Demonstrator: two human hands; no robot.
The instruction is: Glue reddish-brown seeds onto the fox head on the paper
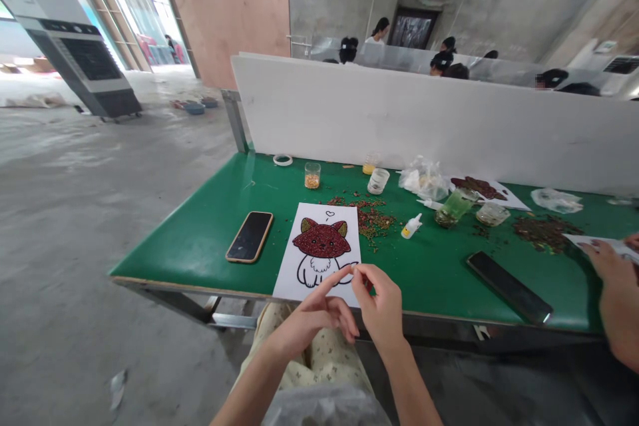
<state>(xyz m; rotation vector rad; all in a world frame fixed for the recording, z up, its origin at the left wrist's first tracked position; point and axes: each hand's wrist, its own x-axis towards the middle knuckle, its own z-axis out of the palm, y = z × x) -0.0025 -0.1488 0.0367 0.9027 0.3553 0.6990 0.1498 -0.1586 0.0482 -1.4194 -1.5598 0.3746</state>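
Observation:
My left hand (319,315) is open, its index finger stretched out and the other fingers loosely bent. At that fingertip, my right hand (382,303) pinches thumb and forefinger together; whatever lies between them is too small to make out. Both hands hover over the lower right edge of a white paper sheet (287,279). On it is an outlined cat-like animal (322,239), its head filled with dark red beans or seeds and its ears with greenish ones. Its body shows bare paper. A scattered pile of reddish-brown seeds (372,223) lies right of the sheet, near a small white glue bottle (411,227).
A phone (249,237) lies left of the sheet, another dark phone (509,287) to the right. Behind stand a jar of orange kernels (312,177), a clear jar (378,182) and a tipped green jar (456,206). A co-worker's hand (612,279) rests at far right. A white partition (399,120) borders the table.

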